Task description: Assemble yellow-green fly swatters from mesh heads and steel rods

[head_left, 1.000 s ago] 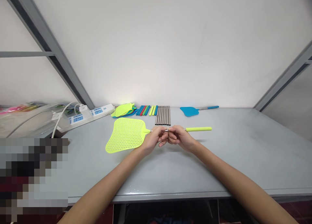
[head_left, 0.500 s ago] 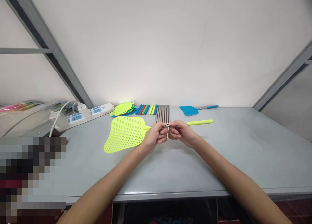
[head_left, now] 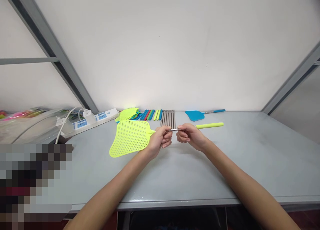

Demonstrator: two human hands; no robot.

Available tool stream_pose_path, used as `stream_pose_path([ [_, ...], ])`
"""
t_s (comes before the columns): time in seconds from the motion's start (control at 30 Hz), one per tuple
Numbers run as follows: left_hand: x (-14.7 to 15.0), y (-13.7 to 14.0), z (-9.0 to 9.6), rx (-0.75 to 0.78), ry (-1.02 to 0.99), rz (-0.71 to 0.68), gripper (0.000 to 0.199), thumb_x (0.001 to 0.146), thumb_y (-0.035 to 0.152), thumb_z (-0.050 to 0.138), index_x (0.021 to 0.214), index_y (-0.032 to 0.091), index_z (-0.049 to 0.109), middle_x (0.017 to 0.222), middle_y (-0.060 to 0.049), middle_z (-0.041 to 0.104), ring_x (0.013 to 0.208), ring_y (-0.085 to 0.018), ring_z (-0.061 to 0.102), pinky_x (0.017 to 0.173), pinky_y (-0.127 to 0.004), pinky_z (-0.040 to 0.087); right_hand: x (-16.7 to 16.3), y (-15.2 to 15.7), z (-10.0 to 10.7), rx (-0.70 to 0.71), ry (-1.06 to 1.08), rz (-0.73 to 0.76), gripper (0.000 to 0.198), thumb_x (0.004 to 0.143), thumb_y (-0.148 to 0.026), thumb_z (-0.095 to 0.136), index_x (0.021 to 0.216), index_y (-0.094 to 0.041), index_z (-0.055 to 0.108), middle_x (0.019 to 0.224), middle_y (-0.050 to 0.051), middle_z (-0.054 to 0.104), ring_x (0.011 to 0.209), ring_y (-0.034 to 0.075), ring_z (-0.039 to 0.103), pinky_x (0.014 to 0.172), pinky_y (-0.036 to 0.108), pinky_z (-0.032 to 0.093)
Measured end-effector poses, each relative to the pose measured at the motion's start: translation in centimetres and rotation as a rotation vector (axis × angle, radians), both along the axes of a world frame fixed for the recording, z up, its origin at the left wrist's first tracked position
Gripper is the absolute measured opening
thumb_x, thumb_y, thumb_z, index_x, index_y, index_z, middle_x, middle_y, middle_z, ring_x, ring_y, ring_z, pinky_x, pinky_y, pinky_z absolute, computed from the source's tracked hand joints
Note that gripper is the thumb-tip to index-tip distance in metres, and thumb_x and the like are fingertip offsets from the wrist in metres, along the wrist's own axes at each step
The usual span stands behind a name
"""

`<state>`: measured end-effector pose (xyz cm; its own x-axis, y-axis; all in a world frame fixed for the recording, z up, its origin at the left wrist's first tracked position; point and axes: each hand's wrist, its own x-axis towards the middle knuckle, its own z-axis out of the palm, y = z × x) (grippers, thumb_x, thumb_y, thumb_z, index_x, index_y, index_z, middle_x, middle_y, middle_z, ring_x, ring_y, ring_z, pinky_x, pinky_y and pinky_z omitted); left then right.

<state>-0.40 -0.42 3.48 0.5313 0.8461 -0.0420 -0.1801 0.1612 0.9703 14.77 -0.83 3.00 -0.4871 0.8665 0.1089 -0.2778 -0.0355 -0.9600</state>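
Note:
A yellow-green fly swatter (head_left: pixel 131 138) with a perforated head is held level above the table. My left hand (head_left: pixel 162 138) is closed on its metal shaft near the head, thumb along the rod. Further along the same shaft, my right hand (head_left: pixel 191 136) pinches it close to the yellow-green handle (head_left: pixel 210 125). A short bare length of metal rod shows between the two hands. Just behind them lies a row of several metal rods (head_left: pixel 168 118), partly hidden by my left hand.
Along the wall lie stacked swatter heads (head_left: pixel 127 114), several coloured handles (head_left: pixel 151 115) and a blue fly swatter (head_left: pixel 195 115). A white power strip (head_left: pixel 107 116) with plugged cables and plastic bags (head_left: pixel 35 123) occupy the left. The grey table (head_left: pixel 180 180) ends at a front edge.
My right hand has moved right along with the yellow-green handle, away from my left hand. More of the metal shaft now shows between them. The view has shifted slightly.

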Motion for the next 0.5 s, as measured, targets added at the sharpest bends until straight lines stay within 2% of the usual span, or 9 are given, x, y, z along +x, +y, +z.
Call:
stream_pose_path([
  [0.5, -0.56, 0.24, 0.42, 0.024, 0.018, 0.025, 0.036, 0.077, 0.026, 0.032, 0.044, 0.018, 0.022, 0.035, 0.008, 0.018, 0.028, -0.004, 0.023, 0.04, -0.022, 0.02, 0.55, -0.08, 0.51, 0.016, -0.025, -0.036, 0.036, 0.077, -0.024, 0.04, 0.043, -0.017, 0.03, 0.037, -0.005, 0.024, 0.039, 0.008, 0.025, 0.047, 0.026, 0.019],
])
